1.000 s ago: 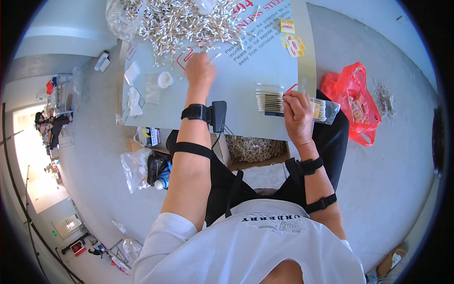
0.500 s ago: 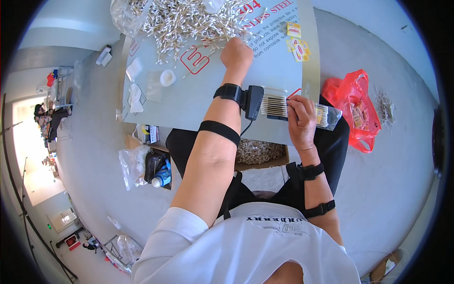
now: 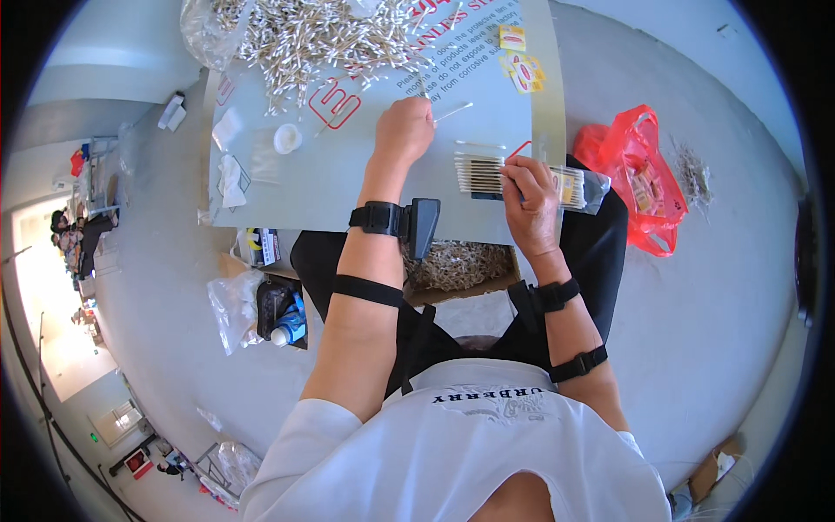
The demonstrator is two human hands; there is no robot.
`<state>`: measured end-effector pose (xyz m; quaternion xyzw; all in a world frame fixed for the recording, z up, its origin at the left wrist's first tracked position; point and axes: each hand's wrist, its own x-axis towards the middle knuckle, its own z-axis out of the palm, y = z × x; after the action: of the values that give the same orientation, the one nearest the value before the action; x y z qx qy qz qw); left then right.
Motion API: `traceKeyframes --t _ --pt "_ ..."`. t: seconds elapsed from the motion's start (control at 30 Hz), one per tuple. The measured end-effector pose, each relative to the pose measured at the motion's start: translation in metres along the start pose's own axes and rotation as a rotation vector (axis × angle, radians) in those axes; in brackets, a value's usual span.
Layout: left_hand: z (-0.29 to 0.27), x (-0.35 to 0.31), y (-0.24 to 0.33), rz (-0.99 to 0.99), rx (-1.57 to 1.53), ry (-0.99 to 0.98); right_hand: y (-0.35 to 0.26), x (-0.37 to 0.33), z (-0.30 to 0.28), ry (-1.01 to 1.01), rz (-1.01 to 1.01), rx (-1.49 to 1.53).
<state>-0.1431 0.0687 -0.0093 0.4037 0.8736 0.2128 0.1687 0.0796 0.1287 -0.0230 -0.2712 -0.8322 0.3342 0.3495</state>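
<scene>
My left hand is closed just on the near side of a big heap of cotton swabs. White-tipped cotton swabs stick out from its fingers; how many it holds is hidden. To the right, my right hand pinches the right end of a neat row of cotton swabs lying side by side near the table's front edge. A clear packet with a yellow label and swabs inside reaches out from beyond that hand. One loose swab lies just behind the row.
The table carries small yellow cards, a round white lid or dish and crumpled white pieces. A box of swabs sits below the front edge. A red plastic bag stands on the floor at right.
My left hand has drawn back from the heap toward me, and swabs now show sticking out of it. My right hand stays at the row. The whole view has shifted slightly.
</scene>
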Motion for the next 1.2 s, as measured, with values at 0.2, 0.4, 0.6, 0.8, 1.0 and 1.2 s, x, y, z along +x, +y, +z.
traceKeyframes --t 0.2,0.4,0.6,0.8,1.0,1.2 --pt "0.011 0.001 0.009 0.148 0.030 0.124 0.003 0.002 -0.001 0.006 0.009 0.032" --pt "0.032 -0.011 0.020 0.309 0.026 0.126 0.008 0.002 0.006 0.105 0.250 0.304" --pt "0.048 -0.048 0.018 0.309 -0.159 0.258 0.018 -0.006 0.020 0.156 0.288 0.382" --pt "0.071 -0.059 0.021 0.184 -0.658 0.552 0.017 0.012 0.037 0.132 0.340 0.612" --pt "0.086 -0.061 0.035 0.143 -0.962 0.345 0.022 0.010 0.047 0.135 0.307 0.651" --pt "0.065 -0.076 0.020 0.244 -0.664 0.311 0.019 0.024 0.000 -0.160 0.194 0.344"
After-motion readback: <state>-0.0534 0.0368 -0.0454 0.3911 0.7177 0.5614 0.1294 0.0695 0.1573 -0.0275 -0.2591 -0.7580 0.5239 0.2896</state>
